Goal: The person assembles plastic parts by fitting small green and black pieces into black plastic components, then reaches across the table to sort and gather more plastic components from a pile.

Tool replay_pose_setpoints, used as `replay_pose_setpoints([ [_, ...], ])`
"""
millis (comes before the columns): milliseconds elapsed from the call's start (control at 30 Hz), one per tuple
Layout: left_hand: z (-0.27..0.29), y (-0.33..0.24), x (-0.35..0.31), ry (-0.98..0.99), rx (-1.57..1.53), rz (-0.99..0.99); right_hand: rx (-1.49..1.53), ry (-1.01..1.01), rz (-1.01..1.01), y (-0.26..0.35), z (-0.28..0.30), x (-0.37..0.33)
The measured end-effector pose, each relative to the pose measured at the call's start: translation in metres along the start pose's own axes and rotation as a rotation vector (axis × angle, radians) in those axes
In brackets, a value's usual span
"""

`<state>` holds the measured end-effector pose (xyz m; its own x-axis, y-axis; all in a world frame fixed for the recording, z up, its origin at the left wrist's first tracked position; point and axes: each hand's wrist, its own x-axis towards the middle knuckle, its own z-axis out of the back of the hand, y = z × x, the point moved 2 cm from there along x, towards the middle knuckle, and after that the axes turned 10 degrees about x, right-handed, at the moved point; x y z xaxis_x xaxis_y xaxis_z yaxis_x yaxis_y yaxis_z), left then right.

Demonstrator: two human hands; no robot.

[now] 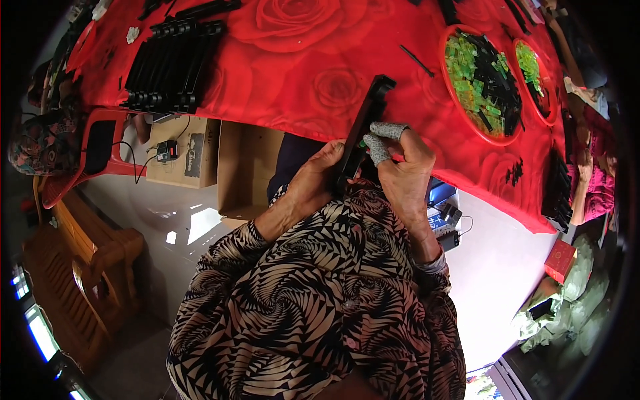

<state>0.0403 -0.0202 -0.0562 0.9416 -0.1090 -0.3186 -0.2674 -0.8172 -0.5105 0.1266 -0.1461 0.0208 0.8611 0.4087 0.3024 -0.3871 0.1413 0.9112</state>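
My left hand (308, 179) grips the lower part of a long black plastic bar (363, 117) with a hooked far end, held tilted over the table's near edge. My right hand (408, 170) is closed beside it, two of its fingers wrapped in grey fabric finger covers (388, 131). At those fingertips, against the bar's right side, a small green piece (363, 143) shows in part. My palms and the bar's near end are partly hidden.
A red rose-patterned cloth (293, 73) covers the table. Several similar black bars (170, 67) lie in a row at left. Right stand a large red bowl (505, 142) of green and black pieces and a smaller bowl (553, 123). Other people sit at both sides. A cardboard box (243, 167) stands below.
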Motion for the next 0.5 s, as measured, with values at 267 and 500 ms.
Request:
replay_pose_setpoints([
  [267,0.002,0.002,-0.001,-0.027,-0.024,0.020,-0.104,0.031,-0.086,0.007,-0.001,0.000],
  [500,0.004,0.004,-0.001,-0.055,-0.006,0.015,-0.199,0.039,-0.115,0.009,-0.004,0.003],
])
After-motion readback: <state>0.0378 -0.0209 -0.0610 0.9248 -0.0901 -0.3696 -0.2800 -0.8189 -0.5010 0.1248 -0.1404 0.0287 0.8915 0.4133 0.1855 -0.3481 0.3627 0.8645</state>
